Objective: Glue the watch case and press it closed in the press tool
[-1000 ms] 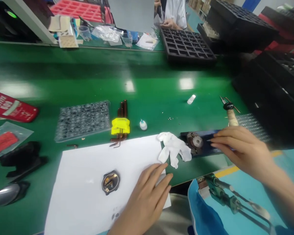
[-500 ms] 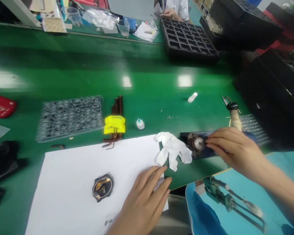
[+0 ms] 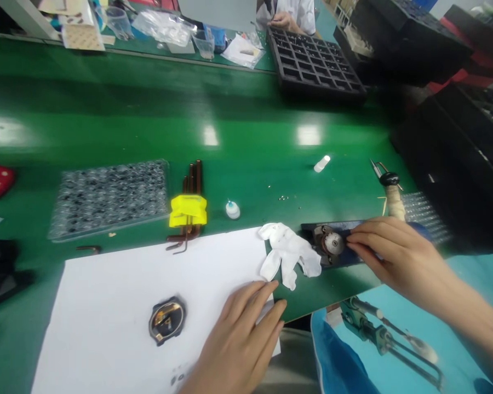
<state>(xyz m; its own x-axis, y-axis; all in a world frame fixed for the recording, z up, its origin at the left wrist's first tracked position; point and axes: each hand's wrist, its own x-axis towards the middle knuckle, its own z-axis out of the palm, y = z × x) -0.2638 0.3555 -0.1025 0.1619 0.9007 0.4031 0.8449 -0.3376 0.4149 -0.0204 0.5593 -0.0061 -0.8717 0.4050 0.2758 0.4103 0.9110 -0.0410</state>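
Right hand point(image 3: 394, 251) has crept leftward along the dark blue fixture plate point(image 3: 347, 243) since a second ago; its fingertips point(image 3: 351, 241) now touch the round metal part point(image 3: 332, 242) seated at the plate's 9 o'clock end, where earlier they were short of it. Fingers are extended and pinching lightly at the part's edge, nothing lifted yet. Left hand point(image 3: 240, 339) has barely shifted: flat, fingers spread, palm down on the 3 o'clock edge of the white paper sheet point(image 3: 119, 306), holding nothing. Progress, as I read it: the round black-and-gold watch-like housing point(image 3: 166, 320) lies on the paper at 9 o'clock of the left hand, apart from it and untouched; the metal part is still on its plate, so picking it up and whatever follows appears not yet done. A crumpled white glove point(image 3: 287, 253) lies between paper and plate, touching the plate's 9 o'clock end, right in the path between the two hands. Around: yellow-tagged set of brown hex keys point(image 3: 189, 210) at 12 o'clock of the paper, small white-capped bottle point(image 3: 232, 209) just beside it, clear blister tray point(image 3: 107, 197) further toward 9 o'clock, black compartment tray point(image 3: 314, 63) at far 12 o'clock. Another person's hand point(image 3: 282, 22) works beyond it. Wooden-handled tool point(image 3: 390, 194) stands near the right hand at 12 o'clock.
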